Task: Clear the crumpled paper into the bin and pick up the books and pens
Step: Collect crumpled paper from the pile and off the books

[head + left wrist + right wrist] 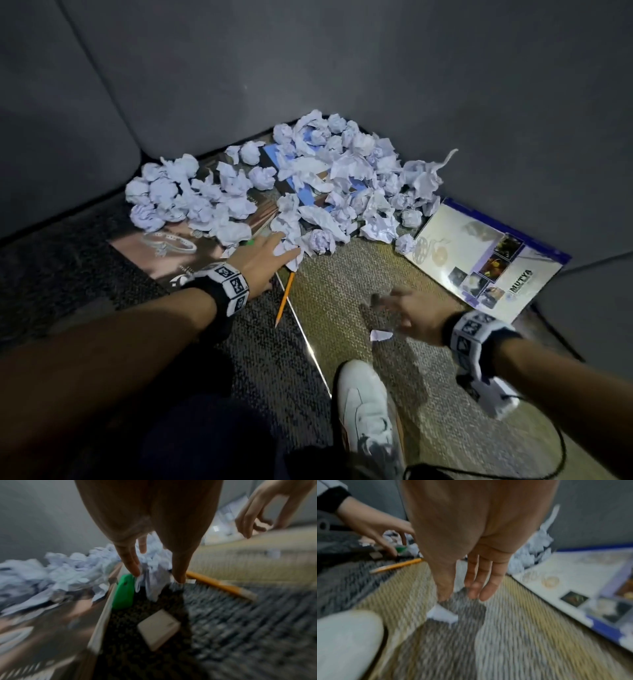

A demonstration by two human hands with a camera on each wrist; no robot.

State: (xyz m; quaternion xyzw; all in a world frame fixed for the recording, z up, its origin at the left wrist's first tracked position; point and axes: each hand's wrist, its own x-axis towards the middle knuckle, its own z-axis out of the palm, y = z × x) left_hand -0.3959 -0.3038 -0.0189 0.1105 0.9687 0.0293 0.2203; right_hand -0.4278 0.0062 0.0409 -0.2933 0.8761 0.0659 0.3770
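Both hands reach apart: the left hand (265,255) pinches a crumpled paper (291,251) at the heap's near edge, pencil (285,298) just beside it; the right hand (407,313) hovers, fingers relaxed, over a paper scrap (379,335), a book (486,262) beyond.

We see a carpet (346,301) in two tones, dark grey and beige, with grey padded walls (308,68) meeting in a corner behind. A white shoe (368,411) stands near the bottom. A black cable (561,448) curves at lower right.
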